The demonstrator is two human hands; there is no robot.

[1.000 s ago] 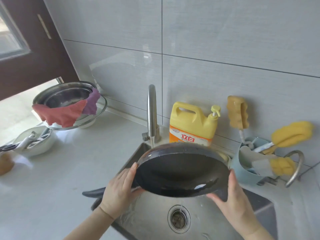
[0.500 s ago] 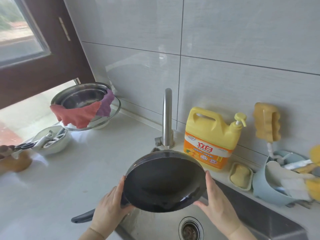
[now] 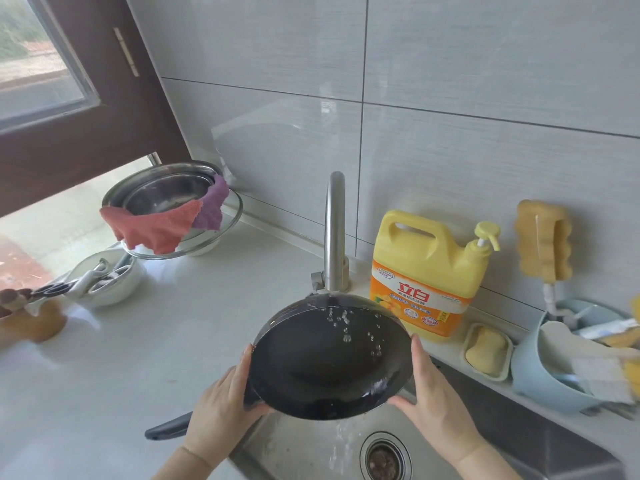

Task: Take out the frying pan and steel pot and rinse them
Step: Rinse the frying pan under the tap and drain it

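Frying pan: black round frying pan (image 3: 329, 362) with a dark handle, held tilted above the steel sink (image 3: 540, 441), just under the spout of the curved steel faucet (image 3: 334, 233). Drops of water are on its inner face and a thin stream falls from its lower edge toward the drain.
Left hand: left hand (image 3: 221, 407) grips the pan at the rim where the handle begins; the fingers lie against the edge.
Right hand: right hand (image 3: 433, 407) presses on the opposite rim with straight fingers, the thumb along the edge; it supports more than it clamps.
Steel pot: round steel pot (image 3: 166, 192) stands on the counter, far to the left of the faucet, with a red and purple cloth (image 3: 162, 223) hung over its rim. I judge it is not yet rinsed.
Risk of slipping: the rim is wet and is held only at two edges; if the right hand loses its hold, the pan can swing on the handle side and hit the sink.
Risk of splashing: the pan is steeply tilted and close to the spout, so a stronger flow can throw water over the counter and onto the yellow detergent bottle (image 3: 426, 271) just right of the faucet.
Risk of knocking: the far rim is very near the faucet and could strike it if the pan is lifted.
Risk for soap: yellow soap bar in its dish (image 3: 485, 348), right of the faucet, can get wet from spray.
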